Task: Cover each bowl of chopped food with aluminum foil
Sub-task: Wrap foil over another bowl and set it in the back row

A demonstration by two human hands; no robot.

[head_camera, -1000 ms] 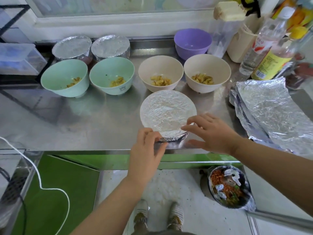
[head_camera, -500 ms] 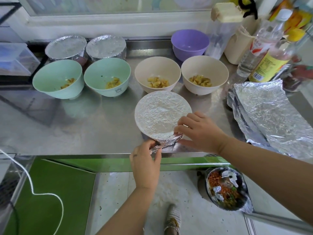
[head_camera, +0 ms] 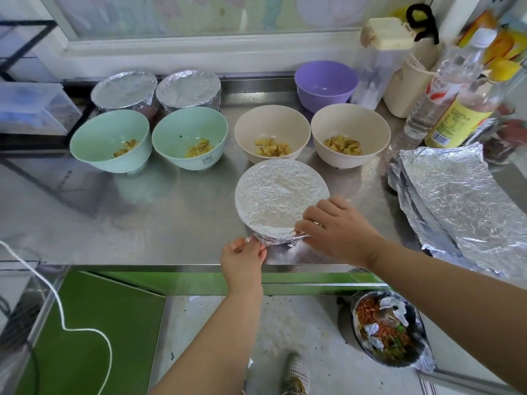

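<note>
1. A foil-covered bowl (head_camera: 281,195) is seen at the centre of the frame, near the front edge of a steel counter (head_camera: 142,218).
2. The crumpled foil edge (head_camera: 281,238) below the bowl's near rim is pinched at its lower-left end by the left hand (head_camera: 242,259), with the thumb and fingers closed together on it.
3. The right hand (head_camera: 340,232) is laid at the bowl's lower-right rim, its fingers curled and their tips closed on the same foil edge.
4. Behind the covered bowl, four uncovered bowls of chopped yellowish food are set in a row: two green bowls (head_camera: 94,155) (head_camera: 171,155) at the left and two beige bowls (head_camera: 248,129) (head_camera: 322,126) at the right.
5. Two more covered bowls (head_camera: 124,88) (head_camera: 188,86) are placed side by side in the upper left, behind the green ones.
6. A purple bowl (head_camera: 325,81) is seen behind the beige pair.
7. A stack of foil sheets (head_camera: 456,201) is spread on the counter at the right edge of the frame, with bottles (head_camera: 456,109) standing above it.
8. A bowl of scraps (head_camera: 387,334) is seen on the floor at the lower right.
</note>
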